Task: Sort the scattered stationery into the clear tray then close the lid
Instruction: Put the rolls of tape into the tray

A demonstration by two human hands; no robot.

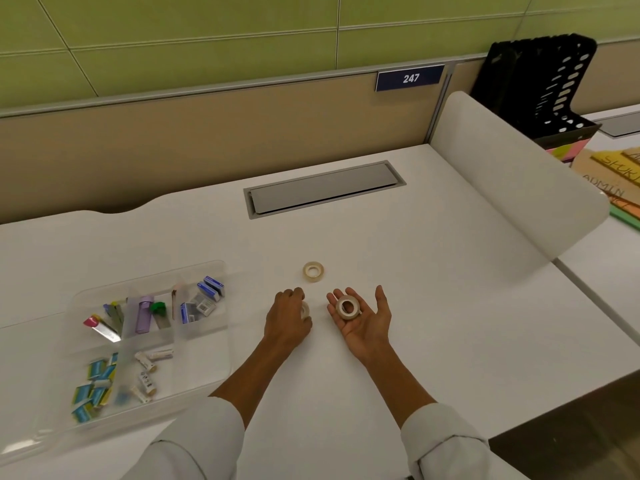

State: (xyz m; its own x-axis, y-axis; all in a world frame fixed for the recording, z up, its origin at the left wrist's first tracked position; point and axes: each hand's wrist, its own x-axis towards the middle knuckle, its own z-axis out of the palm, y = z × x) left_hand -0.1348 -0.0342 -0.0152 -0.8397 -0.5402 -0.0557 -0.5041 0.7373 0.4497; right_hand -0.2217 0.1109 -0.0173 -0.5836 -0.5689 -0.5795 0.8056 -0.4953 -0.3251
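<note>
Tape (348, 307) lying loose on flat right palm (363, 315), left hand (287, 317) curling round second roll (305, 310), third (313, 271) waiting on desk (tray (221, 344) far left), risking roll-off when tilting.

The flat white desk top (433, 271) carried a clear plastic compartment tray (221, 368) with frosted dividers. In the tray lay small blue-and-white staple boxes (207, 296), a pale lilac tube (143, 313), a green clip-like piece (158, 308), a silver blade strip with a pink end (102, 329), small teal-and-yellow packets (93, 389) and white paper-wrapped cylinders with dark print (147, 372). A cream translucent tape roll on the desk (313, 271) matched the cream tape roll on the right palm (348, 307). Both rolled-up sleeves (443, 445) were white. The grey metal cable flap (322, 190) was plain. The dark blue plate with white "247" (410, 77) sat on a tan partition (173, 147) below lime-green wall panels (207, 29). The perforated file rack (540, 88) was black.
</note>
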